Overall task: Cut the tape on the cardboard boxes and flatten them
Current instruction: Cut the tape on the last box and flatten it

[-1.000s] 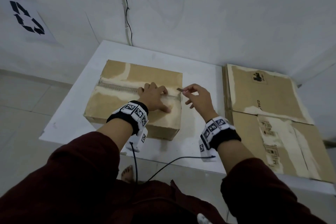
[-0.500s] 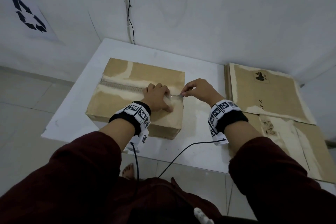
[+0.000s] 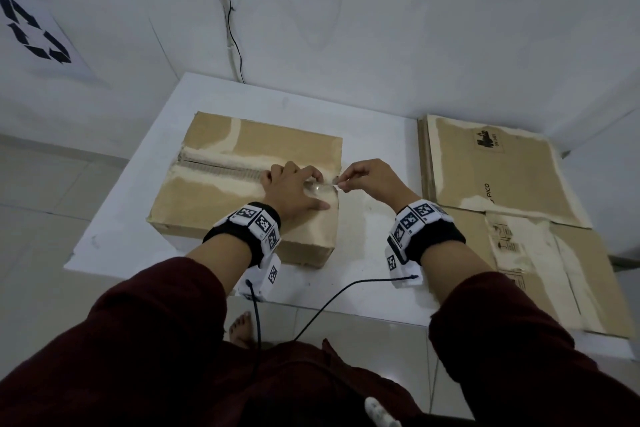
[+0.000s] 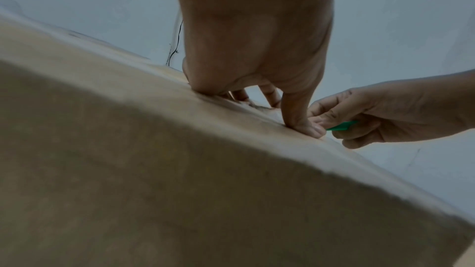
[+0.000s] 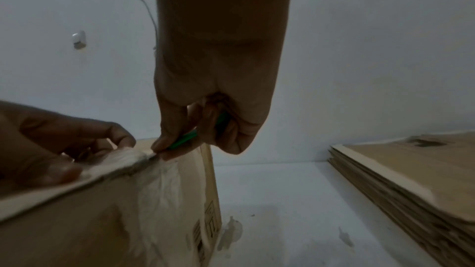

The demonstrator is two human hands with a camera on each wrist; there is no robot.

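Note:
A closed cardboard box (image 3: 214, 208) sits on the white table (image 3: 374, 135), with a worn taped seam (image 3: 221, 168) running across its top. My left hand (image 3: 298, 189) presses down on the top near the seam's right end, thumb (image 4: 300, 121) flat on the cardboard. Just right of it, my right hand (image 3: 360, 178) pinches a small green-handled cutter (image 5: 185, 139). The cutter's tip (image 3: 329, 186) meets the seam at the box's right edge (image 5: 151, 156), close to my left fingers. The blade itself is mostly hidden.
A stack of flattened cardboard boxes (image 3: 502, 184) lies to the right, overhanging the table; its layered edge (image 5: 385, 196) is near my right wrist. Bare table shows between box and stack (image 5: 282, 210). A wall stands behind, and wrist-camera cables (image 3: 311, 315) hang off the front edge.
My right hand has moved left and down with the cutter, from beside the box's right edge to the seam end. The left hand stays pressed on the box.

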